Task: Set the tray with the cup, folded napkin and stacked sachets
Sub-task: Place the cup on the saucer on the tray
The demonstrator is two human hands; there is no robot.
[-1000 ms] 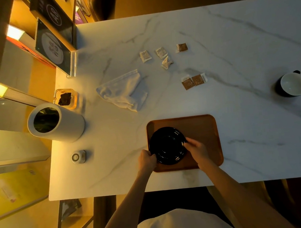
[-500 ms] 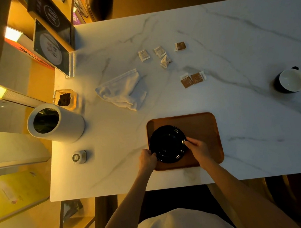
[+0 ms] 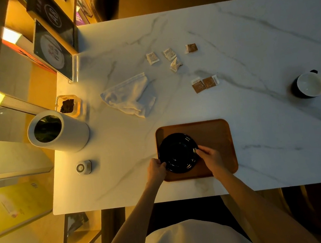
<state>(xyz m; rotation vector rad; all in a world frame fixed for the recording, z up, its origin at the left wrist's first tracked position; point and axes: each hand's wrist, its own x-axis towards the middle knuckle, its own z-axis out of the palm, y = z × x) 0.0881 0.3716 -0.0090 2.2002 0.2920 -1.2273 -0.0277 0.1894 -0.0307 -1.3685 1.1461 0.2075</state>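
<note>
Fingers point(image 3: 201, 152) of my left hand point(image 3: 156, 169) and right hand point(image 3: 212, 158) stayed pinched on the saucer point(image 3: 177, 151) at lower centre, so cup point(image 3: 308, 85), napkin point(image 3: 131, 97) and sachets point(image 3: 205, 83) still lay off the tray point(image 3: 215, 133).

Tray point(image 3: 214, 133) — brown wood, rounded corners, flat near the front edge of the marble table point(image 3: 256, 42).
Saucer point(image 3: 178, 153) — glossy black, round, on the tray's left half; left hand point(image 3: 156, 169) and right hand point(image 3: 211, 158) grip its opposite rims.
Cup point(image 3: 308, 85) — dark outside, white inside, upright, well to the right of the tray.
Napkin point(image 3: 131, 96) — white cloth, crumpled, beyond the tray's left corner.
Sachets — three white point(image 3: 152, 58), three brown point(image 3: 198, 85), scattered loose beyond the tray; two of the brown ones touch.
</note>
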